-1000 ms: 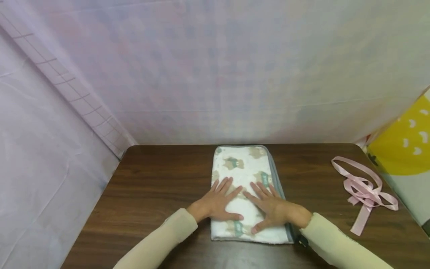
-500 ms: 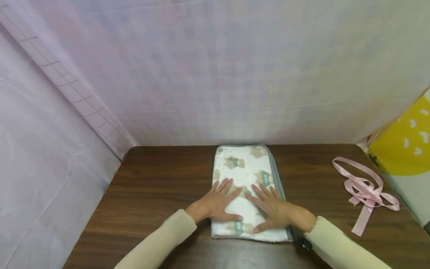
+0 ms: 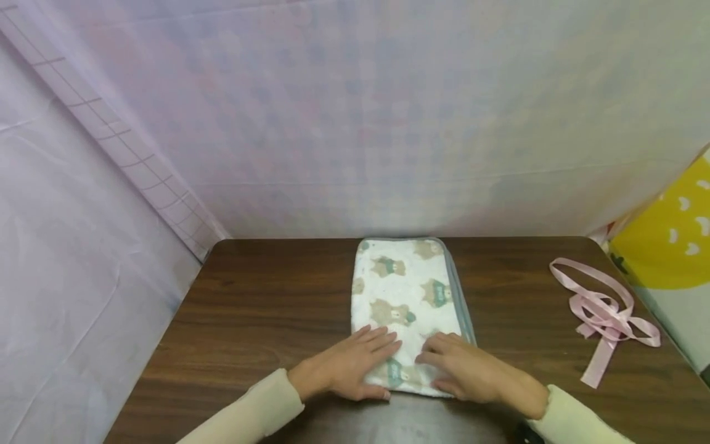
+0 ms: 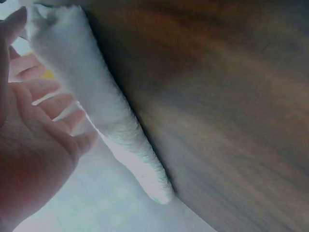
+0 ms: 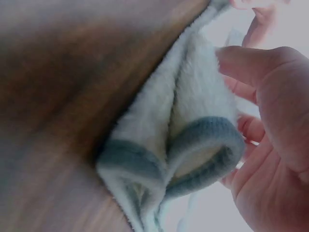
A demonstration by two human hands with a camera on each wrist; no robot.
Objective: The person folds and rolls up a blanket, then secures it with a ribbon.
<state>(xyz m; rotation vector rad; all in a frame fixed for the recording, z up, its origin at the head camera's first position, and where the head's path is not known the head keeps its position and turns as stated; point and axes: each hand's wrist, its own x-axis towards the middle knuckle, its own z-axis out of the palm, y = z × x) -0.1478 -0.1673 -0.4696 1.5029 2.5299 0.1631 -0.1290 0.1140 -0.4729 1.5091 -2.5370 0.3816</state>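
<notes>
A folded white fleecy blanket [image 3: 399, 290] with a brown and green bear print and grey edging lies on the table, long side away from me. In the head view, my left hand [image 3: 355, 364] rests on its near left part with fingers straight, the thumb by the near edge. My right hand [image 3: 471, 373] lies over the near right corner, fingers loosely bent on top and thumb at the near edge. The left wrist view shows the thick rounded fold [image 4: 96, 82] beside the fingers. In the right wrist view, stacked layers show grey trim [image 5: 207, 140], with the right thumb touching the cloth.
A loose pink ribbon [image 3: 604, 317] lies in loops at the table's right side. The dark wooden table [image 3: 249, 308] meets a pale curtain [image 3: 344, 123] at the back. A yellow printed cloth [image 3: 671, 240] hangs at the far right.
Both hands have slid toward me along the blanket, to its near edge. The right fingers, spread before, are now bent. Blanket and ribbon stay in place.
</notes>
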